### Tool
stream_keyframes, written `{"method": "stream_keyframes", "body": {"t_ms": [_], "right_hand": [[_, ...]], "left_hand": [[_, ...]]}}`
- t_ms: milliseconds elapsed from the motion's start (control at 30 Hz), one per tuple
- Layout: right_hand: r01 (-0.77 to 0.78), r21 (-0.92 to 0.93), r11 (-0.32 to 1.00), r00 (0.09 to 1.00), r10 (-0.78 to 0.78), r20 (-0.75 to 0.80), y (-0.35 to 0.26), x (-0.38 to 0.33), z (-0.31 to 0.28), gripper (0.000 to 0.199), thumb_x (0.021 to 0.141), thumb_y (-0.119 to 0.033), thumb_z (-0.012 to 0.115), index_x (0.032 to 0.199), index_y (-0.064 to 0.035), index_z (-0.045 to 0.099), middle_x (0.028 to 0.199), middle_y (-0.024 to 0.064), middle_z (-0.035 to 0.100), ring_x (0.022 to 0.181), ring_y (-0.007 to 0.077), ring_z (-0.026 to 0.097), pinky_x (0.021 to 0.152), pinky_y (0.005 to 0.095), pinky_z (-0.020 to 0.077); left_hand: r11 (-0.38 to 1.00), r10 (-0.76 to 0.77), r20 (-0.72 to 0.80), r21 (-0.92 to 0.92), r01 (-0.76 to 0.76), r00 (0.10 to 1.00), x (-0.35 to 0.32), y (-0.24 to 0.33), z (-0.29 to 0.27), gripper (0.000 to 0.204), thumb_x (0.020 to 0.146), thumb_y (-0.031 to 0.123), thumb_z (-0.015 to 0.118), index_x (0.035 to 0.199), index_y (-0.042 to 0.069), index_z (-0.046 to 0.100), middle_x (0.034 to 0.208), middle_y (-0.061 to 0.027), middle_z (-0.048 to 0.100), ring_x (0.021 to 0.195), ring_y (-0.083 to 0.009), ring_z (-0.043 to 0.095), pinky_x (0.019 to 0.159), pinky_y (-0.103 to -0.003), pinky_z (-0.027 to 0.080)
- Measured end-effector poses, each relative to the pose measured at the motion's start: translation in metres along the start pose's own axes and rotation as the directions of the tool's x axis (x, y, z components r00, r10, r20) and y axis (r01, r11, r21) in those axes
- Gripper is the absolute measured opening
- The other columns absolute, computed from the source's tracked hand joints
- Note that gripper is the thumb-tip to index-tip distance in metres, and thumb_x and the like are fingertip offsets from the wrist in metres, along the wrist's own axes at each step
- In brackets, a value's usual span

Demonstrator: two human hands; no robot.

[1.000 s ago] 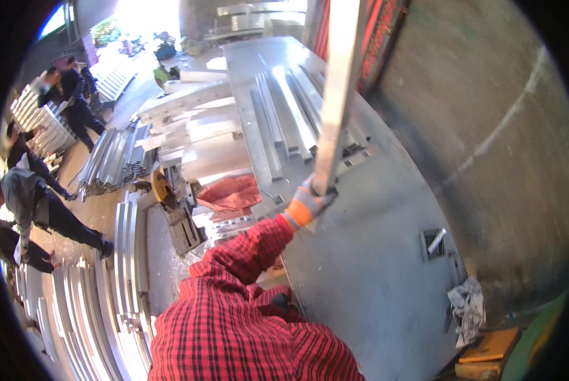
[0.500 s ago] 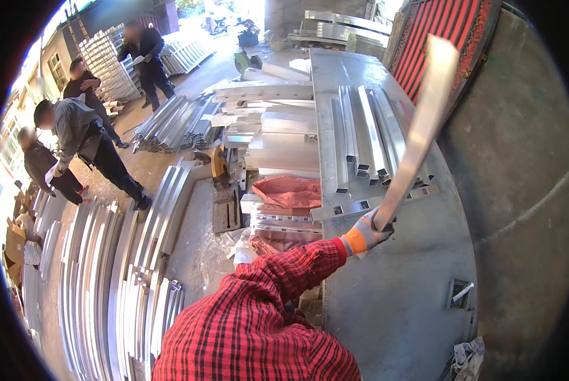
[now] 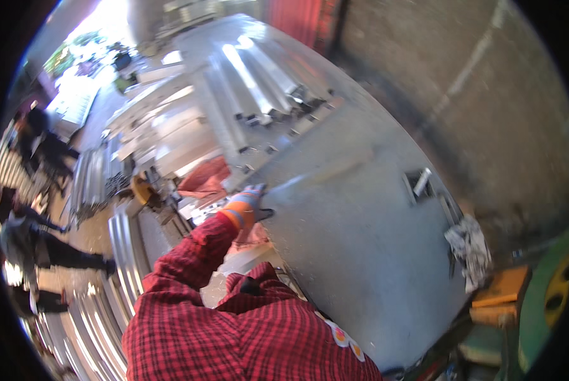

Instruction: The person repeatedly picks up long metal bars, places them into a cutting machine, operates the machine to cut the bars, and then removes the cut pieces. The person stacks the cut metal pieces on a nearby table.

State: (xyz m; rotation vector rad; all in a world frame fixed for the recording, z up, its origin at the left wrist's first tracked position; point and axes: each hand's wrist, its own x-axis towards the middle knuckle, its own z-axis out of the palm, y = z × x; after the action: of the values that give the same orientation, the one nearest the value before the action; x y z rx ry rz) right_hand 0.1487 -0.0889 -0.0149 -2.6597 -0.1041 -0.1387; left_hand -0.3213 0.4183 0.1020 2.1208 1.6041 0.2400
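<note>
This is a busy metal workshop with a rough grey wall (image 3: 487,108) on the right and bright daylight far off at the top left. A big flat metal table (image 3: 360,254) fills the middle, grey and dull, with small scratches on it. One hand (image 3: 246,202) in a grey glove with an orange cuff rests at the table's left edge, at the near end of a long, thin, pale metal strip (image 3: 325,174) that lies flat across the table top. The picture is blurry there, so it is hard to tell if the fingers are closed on the strip or only pressing on it. Which hand it is cannot be told for sure, and the other hand is out of sight. The arm wears a red and black checked sleeve (image 3: 189,267), soft and wrinkled. Further up the table lies a row of long shiny metal channels (image 3: 252,82), side by side, with small metal bits near their ends. On the right part of the table sit a small metal bracket (image 3: 421,184) and a crumpled grey rag (image 3: 468,247). An orange block (image 3: 500,289) sits past the table's right corner, beside something green and round. Left of the table is a red cloth (image 3: 202,181), and many long silver strips (image 3: 100,317) lie on the floor. People in dark clothes (image 3: 36,235) stand at the far left.
</note>
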Motion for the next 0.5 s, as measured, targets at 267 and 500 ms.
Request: {"method": "stream_keyframes", "body": {"t_ms": [267,500], "right_hand": [[-0.345,-0.053,0.937,0.936,0.347,0.058,0.069,-0.014,-0.028,0.063,0.104,-0.048,0.04,0.141,0.0024,0.051,0.138,0.0241,0.057,0.126,0.037,0.056,0.105,0.041,0.0438],[-0.1,-0.077,0.992,0.991,0.092,-0.1,0.093,-0.028,-0.021,0.048,0.104,-0.037,0.046,0.127,0.0011,0.062,0.127,0.0222,0.064,0.118,0.0372,0.06,0.102,0.0431,0.046]], "left_hand": [[0.999,0.037,0.109,-0.02,-0.035,0.993,0.0,-0.007,0.001,0.075,0.084,0.048,0.073,0.142,0.006,0.048,0.108,-0.0257,0.069,0.101,-0.0404,0.067,0.084,-0.046,0.053],[0.938,0.298,-0.109,-0.151,-0.312,0.948,0.005,0.048,0.014,0.071,0.085,0.043,0.075,0.14,0.006,0.052,0.119,-0.0248,0.063,0.108,-0.042,0.063,0.09,-0.044,0.052]]}}
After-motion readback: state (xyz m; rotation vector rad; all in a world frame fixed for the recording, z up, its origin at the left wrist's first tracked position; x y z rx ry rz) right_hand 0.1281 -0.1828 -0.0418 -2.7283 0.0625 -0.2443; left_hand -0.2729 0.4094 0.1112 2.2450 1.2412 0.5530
